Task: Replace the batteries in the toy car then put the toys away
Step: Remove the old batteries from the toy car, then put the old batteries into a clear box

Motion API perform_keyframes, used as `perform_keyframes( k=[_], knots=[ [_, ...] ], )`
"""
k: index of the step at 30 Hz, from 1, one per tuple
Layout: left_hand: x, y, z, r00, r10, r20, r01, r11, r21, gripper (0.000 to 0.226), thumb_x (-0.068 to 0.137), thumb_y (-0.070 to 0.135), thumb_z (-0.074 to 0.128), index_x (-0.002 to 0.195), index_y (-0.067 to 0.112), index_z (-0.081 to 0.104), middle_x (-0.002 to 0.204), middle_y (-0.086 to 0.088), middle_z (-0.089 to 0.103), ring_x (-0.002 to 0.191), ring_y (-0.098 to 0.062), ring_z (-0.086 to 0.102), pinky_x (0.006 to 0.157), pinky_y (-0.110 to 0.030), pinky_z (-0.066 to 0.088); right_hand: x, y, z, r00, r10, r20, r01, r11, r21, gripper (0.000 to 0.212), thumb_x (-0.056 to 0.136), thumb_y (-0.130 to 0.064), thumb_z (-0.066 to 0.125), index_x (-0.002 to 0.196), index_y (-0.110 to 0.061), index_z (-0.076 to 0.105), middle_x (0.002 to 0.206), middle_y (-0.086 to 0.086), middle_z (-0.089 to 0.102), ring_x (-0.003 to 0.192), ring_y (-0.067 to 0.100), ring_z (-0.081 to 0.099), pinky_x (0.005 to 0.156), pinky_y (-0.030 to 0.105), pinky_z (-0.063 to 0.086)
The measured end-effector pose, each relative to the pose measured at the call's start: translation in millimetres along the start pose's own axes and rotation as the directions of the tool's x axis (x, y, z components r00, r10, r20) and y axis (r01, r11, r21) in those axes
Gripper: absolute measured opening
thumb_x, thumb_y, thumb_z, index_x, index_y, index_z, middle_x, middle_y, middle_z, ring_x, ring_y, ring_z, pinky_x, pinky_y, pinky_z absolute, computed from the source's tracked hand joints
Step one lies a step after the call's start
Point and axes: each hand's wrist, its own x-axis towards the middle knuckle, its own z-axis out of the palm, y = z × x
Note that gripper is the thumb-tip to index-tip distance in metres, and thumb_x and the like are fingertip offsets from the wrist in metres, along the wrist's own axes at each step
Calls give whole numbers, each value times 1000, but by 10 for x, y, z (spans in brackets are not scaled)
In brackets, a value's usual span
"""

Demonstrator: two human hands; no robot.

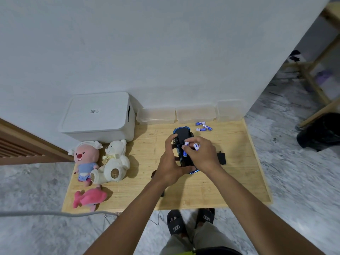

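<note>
Blue toy car (182, 136) belly-up at frame centre on wooden table (230, 181), gripped by left hand (170, 162), right hand (202, 155) pinching two batteries (196, 146) over its underside; battery swap in hand, probably; next move calling for cells seated squarely in bay, polarity matched.

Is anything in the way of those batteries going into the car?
Nothing visible. The right hand holds the batteries right over the upturned toy car; its black cover lies aside, to the right.
</note>
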Motion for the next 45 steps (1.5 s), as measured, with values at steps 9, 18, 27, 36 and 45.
perform_keyframes(
  k=[9, 18, 27, 36, 45],
  knots=[
    [34, -16, -124, 999, -19, 45, 20, 1000, -23, 119, 66, 10, 95, 148, 51, 19, 140, 6, 55, 102, -15, 71, 89, -40, 61, 161, 16, -399, 994, 106, 34, -108, 991, 79, 23, 98, -22, 47, 96, -18, 70, 75, -10, 60, 72, 10, 53, 62, 26, 39],
    [123, -81, -185, 987, -67, 148, 78, 995, -67, 116, 73, 3, 91, 149, 52, 19, 142, 11, 54, 103, -17, 72, 85, -31, 60, 207, 287, -478, 983, 28, 183, -49, 993, 107, 24, 103, -19, 50, 112, -24, 71, 72, -3, 59, 52, 8, 59, 43, 20, 40],
    [282, -371, -272, 966, -180, 184, 187, 982, -23, 117, 74, -6, 86, 153, 46, 18, 141, -1, 56, 98, -17, 76, 89, -36, 61, 309, 654, -346, 978, 28, 208, 3, 989, -147, 6, 94, -38, 66, 94, -34, 72, 123, -12, 67, 115, 9, 59, 91, 27, 46],
    [454, -619, -172, 932, -282, 228, 260, 958, 123, 118, 75, 0, 87, 155, 40, 10, 132, -3, 66, 106, -16, 70, 100, -42, 55, 440, 944, -352, 930, 81, 359, 37, 950, -310, 17, 94, -35, 66, 77, -40, 66, 119, -8, 67, 114, 14, 58, 93, 30, 44],
    [668, -251, -121, 987, -150, -54, 159, 915, 370, 115, 66, 37, 93, 155, 44, 20, 145, -4, 37, 135, -27, 36, 113, -46, 36, 767, 993, -951, 965, 47, 257, 53, 928, -370, 27, 84, -36, 79, 108, -31, 67, 112, -11, 59, 100, 16, 61, 81, 28, 49]
  ],
)
